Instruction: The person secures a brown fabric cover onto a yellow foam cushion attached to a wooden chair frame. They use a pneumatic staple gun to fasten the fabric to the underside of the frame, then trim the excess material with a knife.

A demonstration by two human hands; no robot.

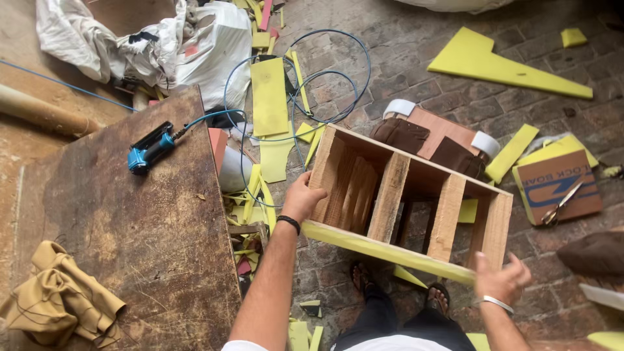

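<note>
A bare wooden frame [390, 195] with upright slats stands on the brick floor in front of me, with a strip of yellow foam [383, 249] along its near edge. My left hand [301, 198] grips the frame's left end panel; a black band is on that wrist. My right hand [502, 279] is at the frame's near right corner, its thumb touching the foam strip and its fingers spread; a silver bracelet is on that wrist. My sandalled feet show below the frame.
A worn wooden board [130, 227] on the left carries a blue pneumatic tool [149, 149] with a blue hose [305, 84] and a tan cloth [58, 299]. Yellow foam offcuts [500, 62] litter the floor. Scissors [562, 203] lie on a cardboard box at right.
</note>
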